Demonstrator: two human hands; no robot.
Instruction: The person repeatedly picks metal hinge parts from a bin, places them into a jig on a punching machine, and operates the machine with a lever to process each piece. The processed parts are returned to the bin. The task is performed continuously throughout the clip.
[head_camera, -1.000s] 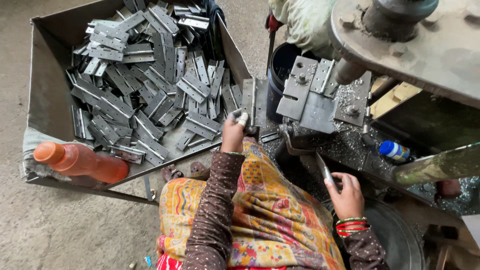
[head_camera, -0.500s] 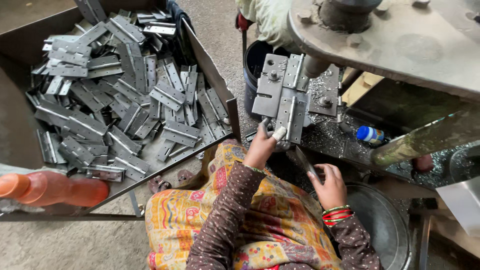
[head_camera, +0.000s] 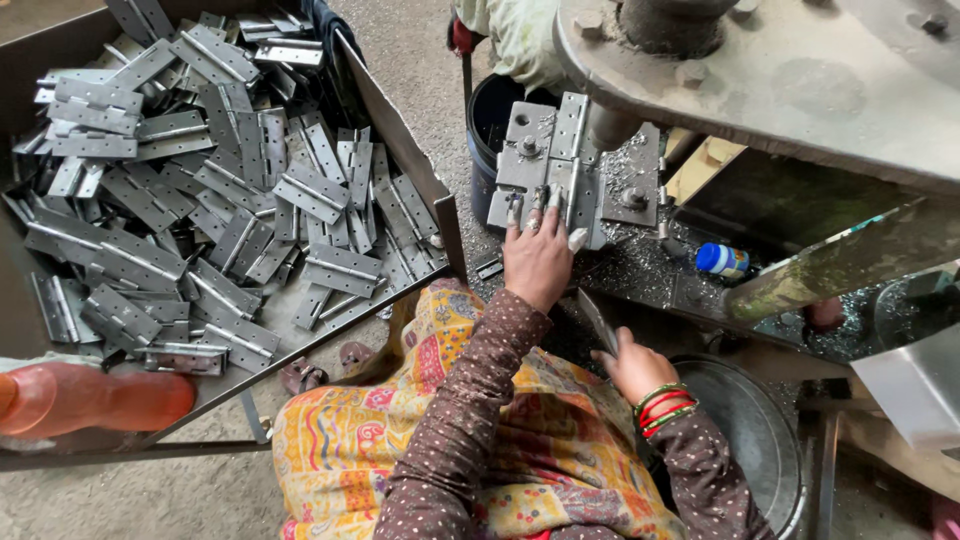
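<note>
Hinge blank (head_camera: 572, 215) lay on the press fixture (head_camera: 560, 160), at about 12 o'clock from the seated person — the left hand (head_camera: 535, 262) flat over it, fingers spread narrow, fingertips (head_camera: 513, 208) pressing the piece down against the fixture plates rather than gripping it. Right hand (head_camera: 632, 365) sat lower, near 4 o'clock of the left, fingers curled round a thin flat metal strip (head_camera: 597, 318) that stuck up toward 11 o'clock.

Step in hand, as judged: seating a blank under the press head (head_camera: 610, 125) for punching. The next move would call for the piece to be squared against its stops and the left fingers drawn clear of the ram's path before anything came down — the fingertips were just beside the punch.

Outward from there: metal swarf (head_camera: 640, 265) scattered round the fixture; a small blue-capped bottle (head_camera: 722, 260) at 3 o'clock; a dark bucket (head_camera: 490, 125) at 11 o'clock. Far left, at 9 to 10 o'clock, a tray (head_camera: 400, 130) heaped with finished grey hinges (head_camera: 200, 200). An orange plastic bottle (head_camera: 90, 400) lay at 8 o'clock, below the tray. A round steel basin (head_camera: 750, 440) sat beside the right forearm.
</note>
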